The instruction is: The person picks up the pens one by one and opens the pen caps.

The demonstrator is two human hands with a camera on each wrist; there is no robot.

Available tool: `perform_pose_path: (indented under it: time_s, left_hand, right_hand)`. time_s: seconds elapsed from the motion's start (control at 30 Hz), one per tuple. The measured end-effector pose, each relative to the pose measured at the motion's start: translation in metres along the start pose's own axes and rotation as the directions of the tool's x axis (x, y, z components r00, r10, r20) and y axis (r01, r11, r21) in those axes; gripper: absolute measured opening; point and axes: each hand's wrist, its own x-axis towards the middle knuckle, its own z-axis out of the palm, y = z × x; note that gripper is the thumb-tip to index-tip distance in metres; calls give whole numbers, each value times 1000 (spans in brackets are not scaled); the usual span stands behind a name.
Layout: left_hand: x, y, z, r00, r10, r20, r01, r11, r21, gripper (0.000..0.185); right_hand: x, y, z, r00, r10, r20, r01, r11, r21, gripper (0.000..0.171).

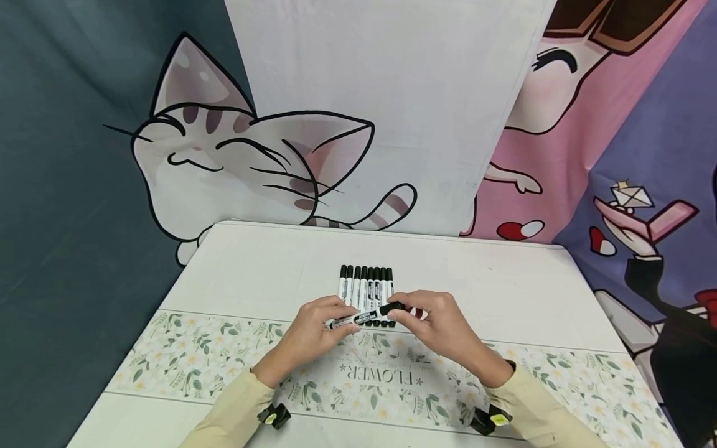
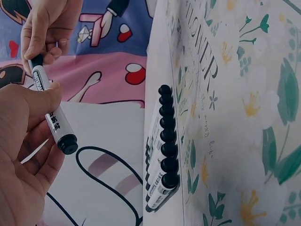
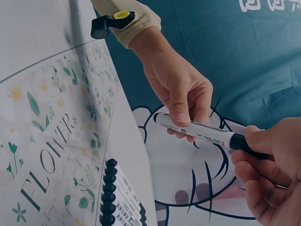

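Nearest the wearer, two cream sleeves (image 1: 235, 410) are seen reaching over a floral runner (image 1: 185, 354) printed with the word FLOWER, laid across a white table (image 1: 269, 261). Just beyond the lettering, a single marker (image 1: 366, 316) is held level above the table between both hands. Its white barrel is pinched by the thumb and fingers of the left hand (image 1: 313, 336), while its black cap end is gripped by the curled fingers of the right hand (image 1: 442, 326). The hands are set close together, joined only through the marker, with a short stretch of barrel left bare between them. Directly behind and partly hidden by the hands, a row of markers (image 1: 366, 286) is laid side by side on the table, touching, black caps pointing away. Farthest off, a cartoon cat backdrop (image 1: 224, 162) is hung behind the table.
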Motion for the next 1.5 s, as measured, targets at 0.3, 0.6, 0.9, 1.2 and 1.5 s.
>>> perform_pose_path:
  time_s: [0.3, 0.6, 0.9, 1.2, 1.5]
  left_hand:
    - [0, 2, 2, 1000, 4, 28, -4, 1000, -14, 30]
    - [1, 1, 3, 999, 25, 44, -23, 999, -35, 30]
    - [1, 0, 5, 998, 29, 50, -27, 999, -42, 27]
    - [1, 3, 2, 999, 41, 15, -41, 998, -37, 26]
    - [1, 1, 0, 999, 26, 23, -25, 999, -36, 27]
  right_hand:
    - [-2, 3, 0, 999, -47, -3, 47, 999, -4, 19]
    - [-5, 5, 2, 1000, -27, -6, 27, 999, 18, 17]
    - [-6, 5, 2, 999, -34, -9, 34, 999, 2, 17]
    - [-4, 3, -3, 996, -71, -48, 72, 997, 19, 21]
    - [-2, 1, -6, 1000, -14, -14, 15, 999, 48, 19]
